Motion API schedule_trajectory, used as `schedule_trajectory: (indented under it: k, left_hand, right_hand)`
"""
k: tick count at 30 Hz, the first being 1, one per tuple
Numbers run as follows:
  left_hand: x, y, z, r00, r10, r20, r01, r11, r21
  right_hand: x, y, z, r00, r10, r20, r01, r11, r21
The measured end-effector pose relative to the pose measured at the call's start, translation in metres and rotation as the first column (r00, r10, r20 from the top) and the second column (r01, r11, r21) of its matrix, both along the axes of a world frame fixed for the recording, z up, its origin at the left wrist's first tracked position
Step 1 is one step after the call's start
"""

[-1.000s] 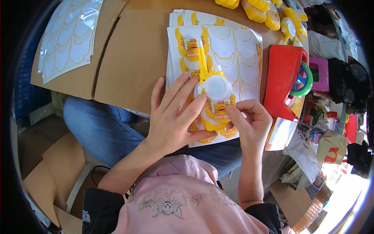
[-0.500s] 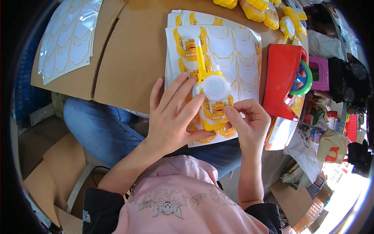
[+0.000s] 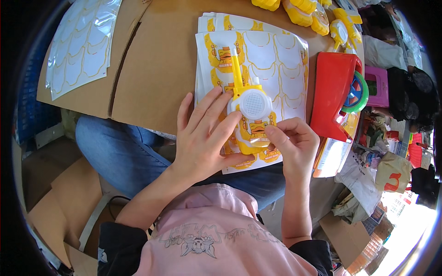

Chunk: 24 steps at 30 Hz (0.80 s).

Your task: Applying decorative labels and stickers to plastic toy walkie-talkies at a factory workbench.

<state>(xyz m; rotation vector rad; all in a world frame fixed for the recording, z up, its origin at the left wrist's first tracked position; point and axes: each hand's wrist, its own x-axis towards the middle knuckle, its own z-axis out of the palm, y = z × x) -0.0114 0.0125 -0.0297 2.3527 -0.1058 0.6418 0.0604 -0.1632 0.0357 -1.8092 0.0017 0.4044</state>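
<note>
A yellow toy walkie-talkie with a round white speaker grille and a yellow antenna lies on a stack of sticker sheets. My left hand steadies it from the left, index finger against its side and thumb along its lower end, the other fingers spread over the sheet. A duck-face sticker lies over the toy's front below the grille. My right hand pinches at that sticker's right edge with thumb and forefinger; the fingertips partly hide the edge.
On the right of the cardboard-covered table stands a red tape dispenser with a green-and-blue roll. Several yellow toy parts crowd the far right. More sticker sheets lie at the far left.
Almost nothing has moved. Both hands keep their places on the toy and the sticker.
</note>
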Motion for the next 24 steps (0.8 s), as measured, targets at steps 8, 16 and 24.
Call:
schedule_trajectory:
  k: [8,16,24]
  left_hand:
    - [-0.0005,0.0008,0.0051,1.000,-0.009,-0.027,0.009,1.000,0.027]
    - [-0.0005,0.0007,0.0054,1.000,-0.003,-0.021,0.004,1.000,0.027]
    - [-0.0009,0.0005,0.0042,0.999,-0.019,-0.049,0.022,0.998,0.050]
  right_hand:
    - [0.0012,-0.0012,-0.0005,0.997,-0.043,-0.063,0.045,0.998,0.039]
    - [-0.0042,-0.0010,-0.0041,0.999,-0.026,0.031,0.026,1.000,0.012]
    - [-0.0034,-0.0035,-0.0065,0.999,-0.019,0.032,0.018,0.999,0.032]
